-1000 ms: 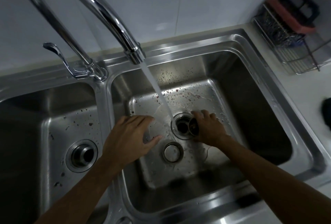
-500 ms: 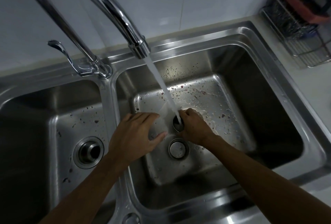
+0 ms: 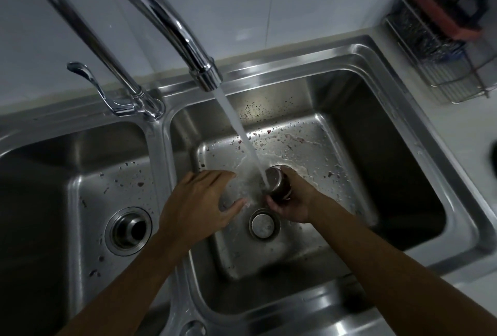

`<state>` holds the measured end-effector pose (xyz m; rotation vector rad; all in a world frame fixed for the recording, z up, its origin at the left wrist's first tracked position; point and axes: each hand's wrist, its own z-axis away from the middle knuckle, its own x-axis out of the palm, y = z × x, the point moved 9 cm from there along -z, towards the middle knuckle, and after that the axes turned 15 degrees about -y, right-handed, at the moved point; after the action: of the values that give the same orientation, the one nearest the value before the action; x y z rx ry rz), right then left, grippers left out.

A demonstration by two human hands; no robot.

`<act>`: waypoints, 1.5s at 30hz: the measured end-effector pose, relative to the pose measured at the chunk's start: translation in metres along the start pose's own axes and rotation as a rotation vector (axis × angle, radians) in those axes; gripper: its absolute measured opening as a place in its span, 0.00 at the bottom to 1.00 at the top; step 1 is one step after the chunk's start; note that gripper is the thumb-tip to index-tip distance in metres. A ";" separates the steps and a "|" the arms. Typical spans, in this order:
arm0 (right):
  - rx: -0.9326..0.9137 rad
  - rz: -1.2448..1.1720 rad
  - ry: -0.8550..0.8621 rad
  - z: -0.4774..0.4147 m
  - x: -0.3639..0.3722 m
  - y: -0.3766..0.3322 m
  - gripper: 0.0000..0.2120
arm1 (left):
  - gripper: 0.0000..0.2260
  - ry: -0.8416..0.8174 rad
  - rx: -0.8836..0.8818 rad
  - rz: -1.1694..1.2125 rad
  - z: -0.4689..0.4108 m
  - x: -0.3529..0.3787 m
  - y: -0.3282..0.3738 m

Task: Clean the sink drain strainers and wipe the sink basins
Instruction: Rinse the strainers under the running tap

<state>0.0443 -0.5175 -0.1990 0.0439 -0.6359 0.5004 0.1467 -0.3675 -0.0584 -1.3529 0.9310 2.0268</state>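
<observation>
— Now, starting at the far left: what there?
— Left basin (image 3: 40, 179), dim, flecked with dark specks on its floor; a drain strainer (image 3: 128, 230) seated in its opening, untouched.
— And behind it?
— Lever handle (image 3: 88, 77) at the back ledge, just left of the faucet (image 3: 150, 13) base, with the spout arching over to the right basin.
— Next along?
— Left hand (image 3: 200, 201), reaching in over the divider, palm down above the floor of the right basin (image 3: 403, 174). Fingers spread and loosely curved, gripping nothing, tips at the edge of the splash.
— Water on?
— Running, yes. Water stream (image 3: 236, 126) slanting down from the spout onto the held strainer (image 3: 278, 182).
— Held how?
— Cupped from below and from the side in the right hand (image 3: 293, 204), fingers wrapped around its metal body, held directly under the stream. Lifted clear of the basin floor or not: cannot tell.
— Anything beneath?
— A round metal stopper (image 3: 264, 224) lying on the basin floor, just below the right hand and between both wrists. Reddish specks scattered over the wet floor and back wall.
— And at the far right?
— Wire rack (image 3: 441, 66) on the counter past the sink rim, holding a red-and-black brush (image 3: 451, 10), blurred.
</observation>
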 end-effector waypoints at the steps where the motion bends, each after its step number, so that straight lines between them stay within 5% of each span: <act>1: 0.005 -0.018 0.004 0.000 0.002 0.002 0.27 | 0.29 -0.004 -0.007 -0.007 0.000 0.001 -0.001; 8: 0.044 -0.038 -0.032 0.003 0.017 0.014 0.29 | 0.29 -0.024 -0.015 -0.017 -0.001 0.002 -0.001; 11: 0.015 0.128 0.003 0.004 0.014 0.011 0.28 | 0.29 -0.019 -0.012 -0.012 -0.001 0.001 -0.001; 16: -0.511 1.387 0.427 0.035 0.030 -0.053 0.16 | 0.29 -0.001 0.002 -0.002 0.000 -0.001 0.000; 21: -0.607 2.024 0.431 0.039 0.047 -0.025 0.37 | 0.28 -0.007 -0.002 -0.006 -0.001 0.002 -0.002; 25: -0.670 1.980 0.533 0.051 0.048 -0.048 0.37 | 0.27 0.015 -0.003 -0.011 0.000 0.000 -0.001; 30: -0.654 1.996 0.363 0.047 0.050 -0.034 0.38 | 0.27 0.014 -0.001 -0.017 0.000 0.001 -0.002; 38: -0.709 1.918 0.389 0.051 0.056 -0.041 0.38 | 0.28 -0.006 0.000 -0.008 -0.002 0.002 -0.002; 45: -0.403 1.723 0.269 0.034 0.043 -0.049 0.44 | 0.29 -0.006 -0.007 -0.014 -0.002 0.003 -0.002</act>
<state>0.0772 -0.5484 -0.1414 -1.0192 -0.3607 1.9709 0.1487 -0.3674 -0.0620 -1.3530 0.9103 2.0247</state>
